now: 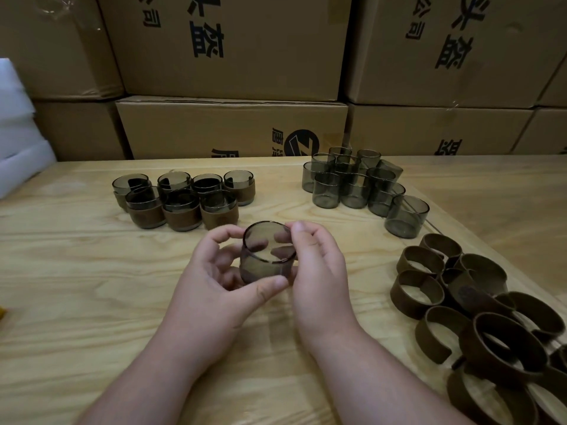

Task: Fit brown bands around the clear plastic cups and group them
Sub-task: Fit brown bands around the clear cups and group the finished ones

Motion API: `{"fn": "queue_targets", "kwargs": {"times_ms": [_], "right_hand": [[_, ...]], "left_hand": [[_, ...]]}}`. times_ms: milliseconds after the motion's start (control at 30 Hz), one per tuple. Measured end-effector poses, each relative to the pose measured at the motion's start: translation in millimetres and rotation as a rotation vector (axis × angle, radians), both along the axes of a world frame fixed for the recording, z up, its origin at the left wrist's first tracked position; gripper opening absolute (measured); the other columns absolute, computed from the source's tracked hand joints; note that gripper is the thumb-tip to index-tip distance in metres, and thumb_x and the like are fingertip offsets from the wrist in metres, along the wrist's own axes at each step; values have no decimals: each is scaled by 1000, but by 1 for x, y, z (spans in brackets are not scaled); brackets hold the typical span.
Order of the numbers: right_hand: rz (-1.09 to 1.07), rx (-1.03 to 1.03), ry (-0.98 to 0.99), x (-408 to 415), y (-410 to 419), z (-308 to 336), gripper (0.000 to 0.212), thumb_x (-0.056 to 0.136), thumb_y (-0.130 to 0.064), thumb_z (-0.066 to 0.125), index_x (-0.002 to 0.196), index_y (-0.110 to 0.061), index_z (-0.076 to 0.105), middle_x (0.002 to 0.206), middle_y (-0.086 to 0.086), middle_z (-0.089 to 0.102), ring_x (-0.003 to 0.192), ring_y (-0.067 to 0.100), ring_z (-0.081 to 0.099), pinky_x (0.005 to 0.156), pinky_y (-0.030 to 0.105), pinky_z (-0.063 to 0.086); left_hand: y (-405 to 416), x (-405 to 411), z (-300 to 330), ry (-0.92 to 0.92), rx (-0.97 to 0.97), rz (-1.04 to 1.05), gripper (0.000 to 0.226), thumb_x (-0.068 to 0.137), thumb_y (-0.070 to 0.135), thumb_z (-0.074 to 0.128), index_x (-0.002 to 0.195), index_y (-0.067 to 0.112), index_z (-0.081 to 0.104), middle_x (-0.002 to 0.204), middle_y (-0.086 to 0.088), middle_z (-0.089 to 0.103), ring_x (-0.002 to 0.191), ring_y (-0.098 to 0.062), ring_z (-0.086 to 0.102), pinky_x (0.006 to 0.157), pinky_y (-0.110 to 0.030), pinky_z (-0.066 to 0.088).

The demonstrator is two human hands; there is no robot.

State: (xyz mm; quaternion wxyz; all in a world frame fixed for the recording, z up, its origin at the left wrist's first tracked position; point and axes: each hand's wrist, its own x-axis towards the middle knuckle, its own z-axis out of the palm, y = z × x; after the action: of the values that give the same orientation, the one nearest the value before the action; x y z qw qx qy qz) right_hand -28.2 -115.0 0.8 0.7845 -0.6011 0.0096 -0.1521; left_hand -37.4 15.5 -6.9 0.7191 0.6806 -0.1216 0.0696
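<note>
Here, both hands are holding one clear cup (pixel 266 253) just over the wooden table (pixel 92 286), left hand (pixel 227 271) and right hand (pixel 316 265) curling round it, loose brown bands (pixel 478 302) sitting to the right.

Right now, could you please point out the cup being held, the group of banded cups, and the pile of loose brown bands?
held cup (pixel 266 256): head view, on its clear side wall.
banded cups (pixel 183 215): head view, band of a front cup.
loose brown bands (pixel 411 300): head view, outer face of one band.
</note>
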Motion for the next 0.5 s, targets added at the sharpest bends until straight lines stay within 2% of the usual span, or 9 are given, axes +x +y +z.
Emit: {"fn": "queue_targets", "kwargs": {"times_ms": [33,100,133,233,300,400,500], "right_hand": [[7,6,-8,0,0,0,25,85,-49,56,88,-29,71,90,-5,73,90,21,70,79,42,60],[3,-7,-12,-2,-1,0,31,86,-54,50,89,-33,73,95,-4,73,93,19,69,75,31,57],[3,-20,-5,-2,-1,0,38,88,-57,45,91,-34,75,98,-5,74,94,16,69,75,29,55],[29,-72,19,-4,0,1,55,94,-56,31,98,-31,80,105,-10,77,100,6,70,85,29,52],[55,-100,-17,-7,1,2,50,92,-45,33,105,-30,79,111,-13,77,105,2,68,89,26,51],[97,-127,-149,-14,4,4,49,89,-41,39,123,-27,72,120,-13,74,116,2,63,94,17,50],[115,-158,-247,-19,8,3,53,88,-49,45,121,-17,70,117,-3,73,114,10,66,92,20,51]], "left_hand": [[1,-1,0,-3,6,-14,76,56,21,99,120,31,58,113,1,77,89,-14,76,73,-22,58],[1,-2,2,-5,-46,-44,49,76,28,77,123,24,63,110,2,78,95,-10,75,75,-16,55],[1,-2,1,8,-82,-55,46,80,33,71,124,21,65,113,-1,78,101,-13,74,77,-16,55],[1,-4,1,69,-120,-51,48,87,51,57,123,20,65,115,-8,76,110,-25,71,82,-25,58],[1,-6,1,72,-67,-24,48,88,60,49,116,24,66,110,-5,76,106,-22,72,83,-30,56],[-2,-9,4,41,12,-64,45,86,67,46,103,31,67,99,5,76,93,-7,71,76,-19,53],[-5,-11,5,-24,14,-87,47,89,61,42,107,26,67,102,5,75,94,-5,71,74,-13,53]]}}
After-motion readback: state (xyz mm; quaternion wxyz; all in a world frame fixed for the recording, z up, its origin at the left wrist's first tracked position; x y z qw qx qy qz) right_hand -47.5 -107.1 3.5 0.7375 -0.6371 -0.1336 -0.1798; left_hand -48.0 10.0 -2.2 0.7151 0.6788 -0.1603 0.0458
